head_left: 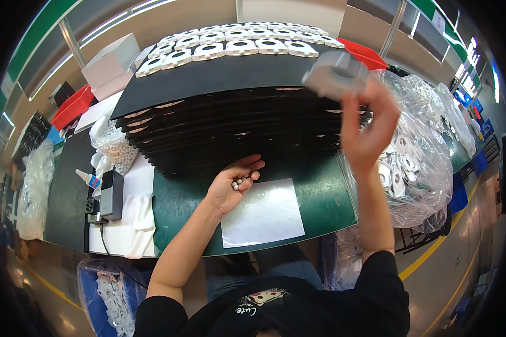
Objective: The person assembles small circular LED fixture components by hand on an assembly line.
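My left hand (236, 182), palm up with its fingers curled, cradles several small pale balls (239, 183) above the green worktop. Raised at the right, my right hand (371, 121) pinches a white plastic part with a round hole (327, 84), blurred by motion. That part hangs over the right end of the top black sheet (225, 76) of a tall stack. Rows of similar white holed parts (240, 47) lie along the far side of this sheet. Below my left hand a white paper sheet (264, 219) lies on the worktop.
At the right a clear plastic bag (427, 168) holds many white parts. On the left stand a bag of small balls (118, 149), a glue bottle (88, 179) and a dark grey device (112, 194) with a cable. Red bins (73, 106) and a white box (111, 64) flank the stack.
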Tool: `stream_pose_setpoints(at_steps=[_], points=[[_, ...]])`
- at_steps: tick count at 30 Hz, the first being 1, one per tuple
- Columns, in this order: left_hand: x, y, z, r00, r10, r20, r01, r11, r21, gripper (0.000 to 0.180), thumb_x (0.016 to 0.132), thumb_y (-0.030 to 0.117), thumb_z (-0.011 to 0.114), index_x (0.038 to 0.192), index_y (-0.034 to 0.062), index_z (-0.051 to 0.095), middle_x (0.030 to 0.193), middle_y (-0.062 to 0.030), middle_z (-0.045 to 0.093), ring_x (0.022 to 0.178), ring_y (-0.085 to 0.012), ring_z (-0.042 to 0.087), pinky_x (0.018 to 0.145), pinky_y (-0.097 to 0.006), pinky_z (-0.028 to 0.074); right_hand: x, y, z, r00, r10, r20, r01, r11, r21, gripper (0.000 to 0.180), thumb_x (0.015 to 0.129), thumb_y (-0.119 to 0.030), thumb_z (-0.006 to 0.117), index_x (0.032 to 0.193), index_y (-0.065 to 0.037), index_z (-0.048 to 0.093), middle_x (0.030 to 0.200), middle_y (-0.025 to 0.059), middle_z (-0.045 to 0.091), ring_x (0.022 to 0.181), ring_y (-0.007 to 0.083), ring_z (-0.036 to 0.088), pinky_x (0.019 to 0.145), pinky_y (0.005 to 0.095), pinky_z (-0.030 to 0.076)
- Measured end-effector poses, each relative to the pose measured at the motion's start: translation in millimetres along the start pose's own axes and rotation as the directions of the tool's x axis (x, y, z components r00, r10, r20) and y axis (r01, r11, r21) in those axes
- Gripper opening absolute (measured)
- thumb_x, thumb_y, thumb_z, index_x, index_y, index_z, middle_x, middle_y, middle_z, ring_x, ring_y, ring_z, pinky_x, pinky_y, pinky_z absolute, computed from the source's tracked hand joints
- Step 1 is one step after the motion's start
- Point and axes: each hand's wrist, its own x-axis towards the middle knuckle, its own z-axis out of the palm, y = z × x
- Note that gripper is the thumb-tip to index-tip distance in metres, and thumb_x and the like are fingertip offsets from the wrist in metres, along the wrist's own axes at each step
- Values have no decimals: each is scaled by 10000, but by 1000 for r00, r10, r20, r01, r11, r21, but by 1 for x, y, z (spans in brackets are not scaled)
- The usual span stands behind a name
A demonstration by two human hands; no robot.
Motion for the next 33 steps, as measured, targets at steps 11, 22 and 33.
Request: stream_pose_setpoints(at_steps=[11, 22, 33], points=[[2, -4, 6, 997, -34, -67, 36, 999, 31, 341, 851, -93, 394, 1183, -57, 460, 1099, -220, 538, 711, -145, 509, 443, -173, 360, 88, 161, 5, 317, 809, 494, -796, 511, -325, 324, 847, -281, 637, 1045, -25, 642, 811, 2, 611, 698, 46, 542, 607, 175, 442], [-1, -5, -2, 1000, -18, 5, 18, 1000, 3, 255, 859, 292, 618, 902, 41, 591, 663, 9, 513, 529, -47, 378, 413, -157, 247, 33, 207, -102, 500, 757, 421, 20, 475, -880, 367, 726, -345, 692, 803, 9, 634, 839, 196, 652, 819, 325, 641, 746, 400, 496], [0, -4, 5, 1000, 28, -5, -28, 1000, -5, 163, 875, 106, 583, 1023, 39, 574, 837, -36, 504, 594, -68, 391, 430, -159, 277, -85, 135, -131, 474, 858, 197, 43, 200, -979, 742, 706, -627, 617, 999, 42, 485, 752, 217, 639, 710, 385, 631, 600, 435, 495]])
